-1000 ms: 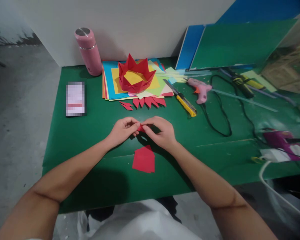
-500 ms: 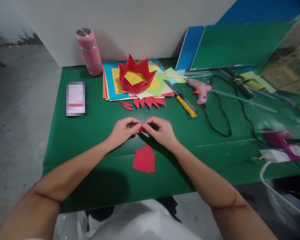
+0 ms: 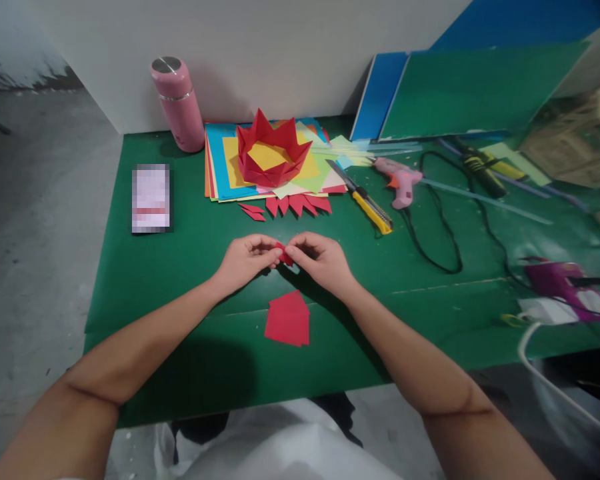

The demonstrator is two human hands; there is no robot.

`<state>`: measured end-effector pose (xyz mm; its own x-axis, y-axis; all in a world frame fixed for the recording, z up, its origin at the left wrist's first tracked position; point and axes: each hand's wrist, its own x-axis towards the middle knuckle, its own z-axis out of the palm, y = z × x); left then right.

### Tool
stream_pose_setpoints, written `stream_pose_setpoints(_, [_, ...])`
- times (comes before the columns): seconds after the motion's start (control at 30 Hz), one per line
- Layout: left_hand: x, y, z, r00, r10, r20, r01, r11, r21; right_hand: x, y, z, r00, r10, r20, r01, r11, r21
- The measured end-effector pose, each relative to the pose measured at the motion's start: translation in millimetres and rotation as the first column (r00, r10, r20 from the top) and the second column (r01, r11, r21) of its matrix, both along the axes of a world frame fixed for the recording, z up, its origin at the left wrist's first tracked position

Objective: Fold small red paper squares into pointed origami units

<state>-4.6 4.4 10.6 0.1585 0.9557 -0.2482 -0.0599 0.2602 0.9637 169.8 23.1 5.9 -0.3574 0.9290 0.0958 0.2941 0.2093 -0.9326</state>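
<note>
Between the fingertips of both hands is a small piece of red paper [image 3: 285,255], mostly covered by the fingers. My left hand [image 3: 247,260] pinches its left side; my right hand [image 3: 321,259] pinches its right side. Closer to me lie a few square red paper sheets [image 3: 288,321], loosely stacked. Beyond the hands, folded red paper pieces [image 3: 300,205] form a row, with a couple more at its left end. A red folded paper ring with pointed tips [image 3: 275,175] stands on a pile of coloured paper [image 3: 224,190].
A yellow utility knife [image 3: 373,212], blade out, and a pink glue gun [image 3: 405,185] with its black cord lie to the right. A pink bottle [image 3: 183,110] and a blurred-out phone-shaped object [image 3: 151,199] are left. A power strip [image 3: 550,311] sits far right on the green table [image 3: 180,373].
Slightly more of the red paper shows between my fingertips. Both hands stay in nearly the same place, and the other things have not moved.
</note>
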Motion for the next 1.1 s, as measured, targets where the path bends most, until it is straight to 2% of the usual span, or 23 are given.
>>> stream_pose_setpoints(0.37, [-1.6,-0.4,-1.6,1.000,0.000,0.004,0.000,1.000,-0.005,0.6,0.4,3.3,0.998,-0.001,-0.068,-0.007,0.993,-0.122])
stream_pose_setpoints(1.1, [-1.3,0.0,-2.5,1.000,-0.026,0.005,0.026,1.000,-0.011,0.2,1.4,0.6,0.993,0.035,-0.109,-0.054,0.981,-0.184])
